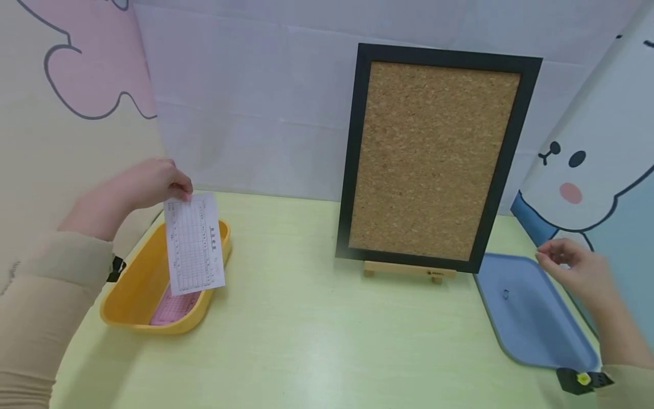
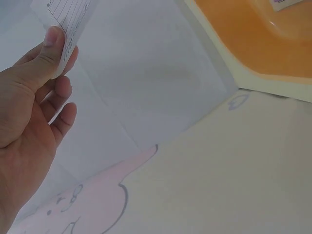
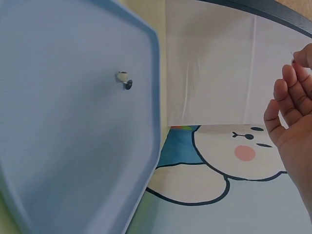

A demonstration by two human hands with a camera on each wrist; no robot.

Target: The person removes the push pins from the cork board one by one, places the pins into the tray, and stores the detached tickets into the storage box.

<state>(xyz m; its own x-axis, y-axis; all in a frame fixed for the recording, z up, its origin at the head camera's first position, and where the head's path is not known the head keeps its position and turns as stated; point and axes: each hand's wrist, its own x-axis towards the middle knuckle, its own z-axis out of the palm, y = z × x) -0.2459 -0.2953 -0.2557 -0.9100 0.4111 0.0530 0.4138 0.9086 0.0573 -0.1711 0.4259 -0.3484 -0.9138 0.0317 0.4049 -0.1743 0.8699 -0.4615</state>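
My left hand (image 1: pixel 158 184) pinches the top edge of a white printed sheet of paper (image 1: pixel 195 244) between thumb and fingers. It hangs upright in front of the yellow bin (image 1: pixel 135 284), where a pink printed sheet (image 1: pixel 174 307) lies. In the left wrist view, the thumb presses on a corner of the white sheet (image 2: pixel 70 29). Above the blue tray (image 1: pixel 531 324), my right hand (image 1: pixel 579 272) holds a tiny push pin (image 3: pixel 292 56) by the fingertips; just its thin needle and a dark bit show. A few small push pins (image 3: pixel 125 80) lie on the tray.
A black-framed cork board (image 1: pixel 434 165) leans on a small wooden easel (image 1: pixel 409 269) at the back right of the pale green table (image 1: pixel 317 329). White cloth (image 1: pixel 245 113) hangs behind, with cartoon-printed panels (image 1: pixel 598 170) at both sides.
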